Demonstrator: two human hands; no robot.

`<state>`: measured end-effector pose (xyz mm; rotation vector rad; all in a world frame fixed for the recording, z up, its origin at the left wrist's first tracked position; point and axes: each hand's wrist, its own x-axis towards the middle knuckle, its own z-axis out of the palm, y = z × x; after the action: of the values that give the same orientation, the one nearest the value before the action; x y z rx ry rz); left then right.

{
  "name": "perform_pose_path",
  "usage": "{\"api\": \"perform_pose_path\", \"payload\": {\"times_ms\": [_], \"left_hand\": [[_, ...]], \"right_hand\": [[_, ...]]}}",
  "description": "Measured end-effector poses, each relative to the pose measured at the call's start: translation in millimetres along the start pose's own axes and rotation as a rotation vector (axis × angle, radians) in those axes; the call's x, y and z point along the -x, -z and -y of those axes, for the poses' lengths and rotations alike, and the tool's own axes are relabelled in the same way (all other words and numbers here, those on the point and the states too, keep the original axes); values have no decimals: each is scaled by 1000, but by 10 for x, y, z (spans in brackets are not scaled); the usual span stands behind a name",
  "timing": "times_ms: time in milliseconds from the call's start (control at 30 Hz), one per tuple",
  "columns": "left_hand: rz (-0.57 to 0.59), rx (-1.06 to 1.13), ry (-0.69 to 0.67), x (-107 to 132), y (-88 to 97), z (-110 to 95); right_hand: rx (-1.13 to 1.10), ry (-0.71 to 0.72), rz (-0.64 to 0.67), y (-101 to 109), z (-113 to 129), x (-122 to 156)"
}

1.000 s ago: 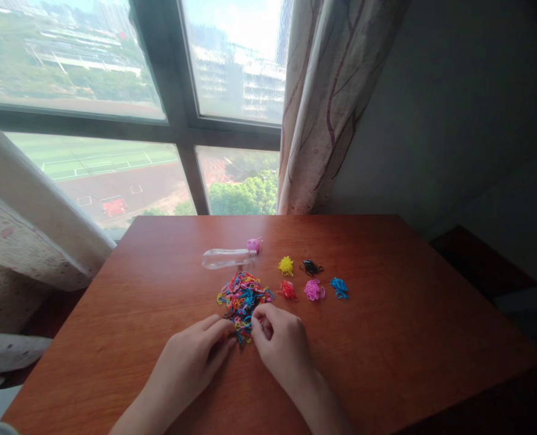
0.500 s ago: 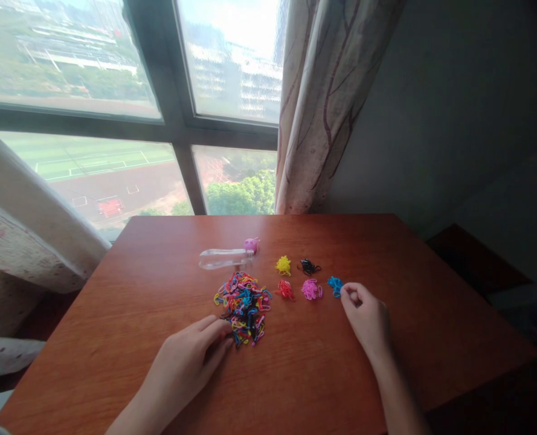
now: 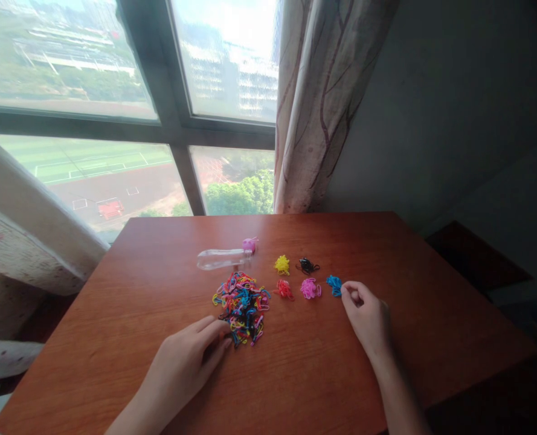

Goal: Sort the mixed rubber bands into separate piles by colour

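A mixed heap of small coloured rubber bands (image 3: 245, 302) lies on the brown table. My left hand (image 3: 191, 356) rests at the heap's lower left edge, thumb and fingers slightly apart, fingertips touching the bands. My right hand (image 3: 363, 311) is beside the small pile of blue rubber bands (image 3: 334, 286), its thumb and forefinger pinched together at that pile's right edge. Whatever is in the pinch is too small to make out. Single-colour piles sit between the heap and my right hand: yellow bands (image 3: 281, 264), black bands (image 3: 307, 266), red bands (image 3: 285, 290) and pink bands (image 3: 310, 289).
Behind the heap a clear plastic bottle (image 3: 220, 259) lies on its side, a pink cap (image 3: 249, 244) by its neck. The wooden table (image 3: 277, 386) ends near a window (image 3: 227, 127). Curtains (image 3: 304, 121) hang on both sides, with a dark wall (image 3: 435, 121) to the right.
The view has shifted very slightly. Both hands have stayed almost still, and the heap and piles look the same.
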<state>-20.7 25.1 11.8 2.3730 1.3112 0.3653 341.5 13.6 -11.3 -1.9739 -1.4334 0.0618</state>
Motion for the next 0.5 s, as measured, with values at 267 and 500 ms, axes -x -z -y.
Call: {"api": "perform_pose_path", "payload": {"times_ms": [267, 500], "left_hand": [[-11, 5, 5, 10, 2, -3], [-10, 21, 10, 0, 38, -32]], "right_hand": [[-169, 176, 175, -206, 640, 362], [-190, 289, 394, -358, 1109, 636]]}}
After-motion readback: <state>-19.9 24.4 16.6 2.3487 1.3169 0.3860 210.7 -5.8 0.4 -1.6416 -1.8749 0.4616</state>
